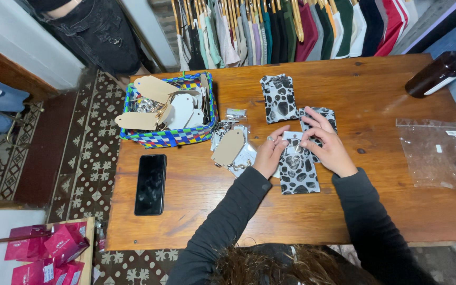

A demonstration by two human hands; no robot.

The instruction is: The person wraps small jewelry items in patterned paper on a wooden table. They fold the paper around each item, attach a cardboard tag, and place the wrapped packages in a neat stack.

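Spotted pouch [297,171], basket [171,138], phone [150,183] nearby

A wooden counter [376,211] stands in the middle. Behind it hangs a rail of clothes [291,26] in many colours. To the left of the counter, the floor [88,158] has patterned tiles, beside a white wall [22,37].

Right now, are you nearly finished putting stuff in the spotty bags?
Partway, it seems. One spotted pouch lies flat and apart near the far edge, perhaps done; another lies under the right hand. The left hand and the right hold a small card at the mouth of a third pouch. Loose tags, small packets and a full woven basket sit beside them.
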